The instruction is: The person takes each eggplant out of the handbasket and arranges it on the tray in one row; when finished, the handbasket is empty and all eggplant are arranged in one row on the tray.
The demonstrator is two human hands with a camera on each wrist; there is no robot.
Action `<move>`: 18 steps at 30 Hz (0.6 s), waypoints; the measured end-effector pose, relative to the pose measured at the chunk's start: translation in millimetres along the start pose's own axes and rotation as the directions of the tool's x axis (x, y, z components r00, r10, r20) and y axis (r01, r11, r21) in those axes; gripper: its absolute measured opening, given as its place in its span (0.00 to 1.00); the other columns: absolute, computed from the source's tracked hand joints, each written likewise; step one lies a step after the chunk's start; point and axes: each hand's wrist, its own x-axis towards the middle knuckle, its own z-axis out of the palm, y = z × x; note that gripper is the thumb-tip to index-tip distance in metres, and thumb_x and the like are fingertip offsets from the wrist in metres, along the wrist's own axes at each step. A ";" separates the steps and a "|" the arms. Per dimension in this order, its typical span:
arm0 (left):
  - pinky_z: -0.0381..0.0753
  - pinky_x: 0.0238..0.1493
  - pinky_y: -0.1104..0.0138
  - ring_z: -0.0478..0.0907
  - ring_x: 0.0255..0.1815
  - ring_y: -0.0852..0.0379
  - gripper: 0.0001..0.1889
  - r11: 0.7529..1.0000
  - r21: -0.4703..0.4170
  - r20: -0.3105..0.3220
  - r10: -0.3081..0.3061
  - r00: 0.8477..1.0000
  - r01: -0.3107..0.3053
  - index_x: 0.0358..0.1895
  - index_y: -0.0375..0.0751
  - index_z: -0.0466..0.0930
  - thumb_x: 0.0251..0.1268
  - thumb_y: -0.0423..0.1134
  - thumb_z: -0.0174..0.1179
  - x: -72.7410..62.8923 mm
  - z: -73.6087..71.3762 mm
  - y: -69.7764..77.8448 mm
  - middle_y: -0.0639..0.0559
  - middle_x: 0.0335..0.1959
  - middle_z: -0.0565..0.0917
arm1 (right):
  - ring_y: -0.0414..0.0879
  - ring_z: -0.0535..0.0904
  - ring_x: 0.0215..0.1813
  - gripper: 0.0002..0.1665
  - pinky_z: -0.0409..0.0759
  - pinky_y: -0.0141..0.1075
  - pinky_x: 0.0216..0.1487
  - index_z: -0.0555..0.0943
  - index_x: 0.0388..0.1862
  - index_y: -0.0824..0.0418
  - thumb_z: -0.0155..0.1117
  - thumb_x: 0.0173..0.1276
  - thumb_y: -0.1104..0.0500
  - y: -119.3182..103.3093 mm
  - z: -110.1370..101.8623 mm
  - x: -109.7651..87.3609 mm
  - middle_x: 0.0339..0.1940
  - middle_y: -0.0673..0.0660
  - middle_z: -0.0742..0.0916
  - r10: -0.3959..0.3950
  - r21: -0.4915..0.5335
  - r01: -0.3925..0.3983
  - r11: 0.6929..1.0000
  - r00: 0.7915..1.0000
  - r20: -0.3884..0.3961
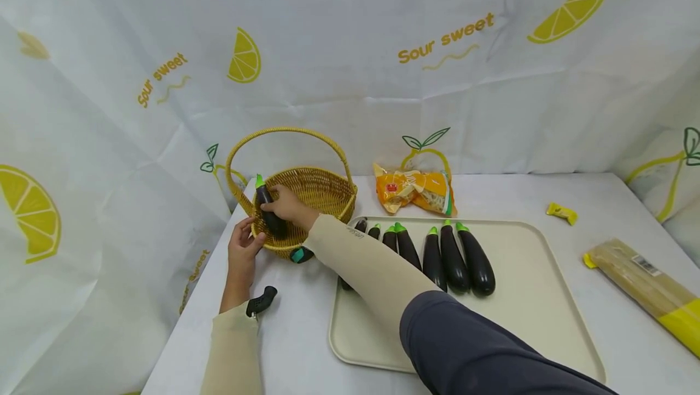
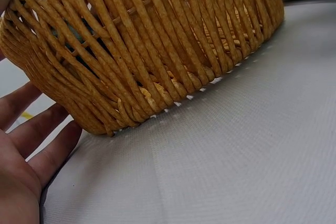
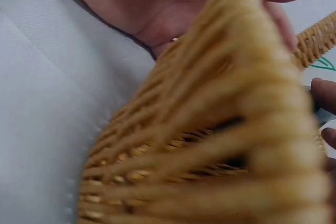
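My right hand [image 1: 288, 205] pinches a dark eggplant [image 1: 273, 219] with a green stem, tilted inside the left part of a wicker basket [image 1: 328, 191]. In the right wrist view, only fingertips [image 3: 326, 95] of this hand show at the right edge. My left hand [image 1: 243, 252] holds the basket's near left side, its thumb at the rim and its fingers spread along the outside. In the left wrist view, those fingers [image 2: 44, 135] lie against the woven wall [image 2: 152, 45]. Behind the slats, a dark shape with a greenish part shows through.
Several eggplants [image 1: 481, 261] lie on a beige tray [image 1: 536, 322], partly behind the right sleeve. An orange snack bag [image 1: 415, 191] sits beyond the tray. At the right are a small yellow packet [image 1: 561, 213] and a long yellow-ended package [image 1: 645, 285]. The basket's handle [image 1: 290, 129] arches overhead.
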 end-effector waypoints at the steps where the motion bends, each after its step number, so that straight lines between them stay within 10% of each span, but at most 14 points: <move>1: 0.75 0.51 0.72 0.71 0.60 0.50 0.26 1.000 -0.003 0.002 0.000 1.000 0.000 0.67 0.36 0.63 0.69 0.32 0.59 -0.1 0.1 -0.1 0.40 0.67 0.68 | 0.51 0.78 0.56 0.33 0.77 0.44 0.54 0.67 0.70 0.59 0.65 0.70 0.54 -0.4 -2.6 -1.3 0.60 0.59 0.78 -0.010 0.010 0.010 1.000 1.000 -0.009; 18: 0.74 0.51 0.74 0.69 0.63 0.49 0.25 0.999 0.037 -0.013 -0.011 1.000 0.012 0.67 0.40 0.65 0.68 0.32 0.60 -1.9 0.7 0.1 0.42 0.69 0.68 | 0.48 0.81 0.45 0.36 0.81 0.43 0.43 0.64 0.70 0.55 0.66 0.68 0.51 -8.5 -100.4 -74.4 0.48 0.58 0.77 -0.040 0.174 0.035 0.984 0.999 0.027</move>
